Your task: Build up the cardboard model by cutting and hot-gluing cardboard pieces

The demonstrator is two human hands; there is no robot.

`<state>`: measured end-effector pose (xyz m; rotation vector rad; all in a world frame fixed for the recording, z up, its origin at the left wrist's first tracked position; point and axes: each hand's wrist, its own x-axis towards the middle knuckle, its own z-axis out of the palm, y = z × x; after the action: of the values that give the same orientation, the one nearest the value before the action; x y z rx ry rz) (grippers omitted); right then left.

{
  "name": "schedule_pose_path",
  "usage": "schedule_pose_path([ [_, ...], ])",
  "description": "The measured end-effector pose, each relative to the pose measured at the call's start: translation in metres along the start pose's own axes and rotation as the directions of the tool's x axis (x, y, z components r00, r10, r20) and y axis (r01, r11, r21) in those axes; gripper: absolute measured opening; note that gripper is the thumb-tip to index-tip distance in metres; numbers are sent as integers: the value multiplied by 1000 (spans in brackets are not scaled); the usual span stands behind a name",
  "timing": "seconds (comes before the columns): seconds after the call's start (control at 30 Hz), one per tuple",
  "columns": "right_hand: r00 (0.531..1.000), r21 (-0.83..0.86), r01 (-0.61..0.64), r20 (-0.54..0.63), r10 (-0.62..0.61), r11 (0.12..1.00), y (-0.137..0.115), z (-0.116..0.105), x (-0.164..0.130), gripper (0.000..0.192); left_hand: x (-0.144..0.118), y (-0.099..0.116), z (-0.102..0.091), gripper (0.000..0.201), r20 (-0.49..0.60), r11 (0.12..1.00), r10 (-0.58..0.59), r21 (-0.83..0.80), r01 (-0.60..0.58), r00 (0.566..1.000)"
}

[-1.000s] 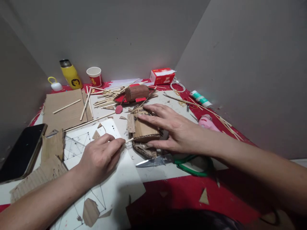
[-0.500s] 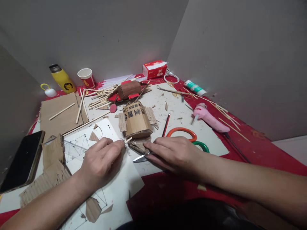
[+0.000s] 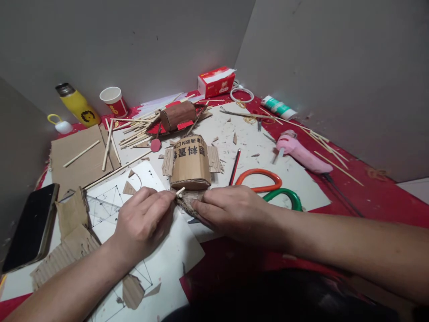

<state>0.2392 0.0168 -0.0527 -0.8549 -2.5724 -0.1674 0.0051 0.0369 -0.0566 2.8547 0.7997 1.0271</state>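
Note:
My left hand (image 3: pixel 144 219) is closed, pinching a short wooden stick (image 3: pixel 181 191) whose end pokes out past the fingertips. That end lies against the near tip of a cardboard model boat (image 3: pixel 189 172), which has a curved roof with printed characters and corrugated side flaps. My right hand (image 3: pixel 234 212) grips the boat's cardboard front end (image 3: pixel 190 200), thumb and fingers closed on its edge. Beneath and beyond the right hand lie scissors (image 3: pixel 284 193) with one orange and one green handle; most of their blades are hidden by the hand.
Behind stands a brown and red model boat (image 3: pixel 177 117) beside loose sticks (image 3: pixel 134 138). A pink glue gun (image 3: pixel 301 154) and a pencil (image 3: pixel 234 167) lie to the right. Leftward are a phone (image 3: pixel 30 228), cardboard scraps (image 3: pixel 72 214), a yellow bottle (image 3: pixel 78 105) and a paper cup (image 3: pixel 114 102).
My left hand has brought the stick's end onto the boat's front tip. My right hand has shifted slightly left along the cardboard, covering more of the scissor blades. The view has tilted slightly.

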Motion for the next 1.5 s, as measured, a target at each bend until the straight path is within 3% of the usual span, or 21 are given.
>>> schedule_pose_path([
  [0.23,999,13,-4,-46,4,1000,0,9,-3,17,5,1,0,18,9,992,-114,-50,114,993],
  [0.67,1000,30,-1,-2,1,1000,-3,2,3,15,6,-2,2,20,8,989,-114,-95,114,994],
  [0.93,999,-8,-43,-15,43,999,-4,2,2,16,7,0,3,21,31,977,-182,-106,184,983],
  [1.2,996,-37,-40,-78,37,999,-3,-1,3,14,7,1,-7,38,-69,976,-178,-138,167,982],
  [1.43,987,-56,-36,-161,26,998,0,-10,3,17,9,9,-27,43,-276,921,-356,-265,285,893],
  [1.5,979,-59,-38,-200,25,998,2,-14,4,15,7,17,-38,43,-265,925,-342,-267,272,902],
])
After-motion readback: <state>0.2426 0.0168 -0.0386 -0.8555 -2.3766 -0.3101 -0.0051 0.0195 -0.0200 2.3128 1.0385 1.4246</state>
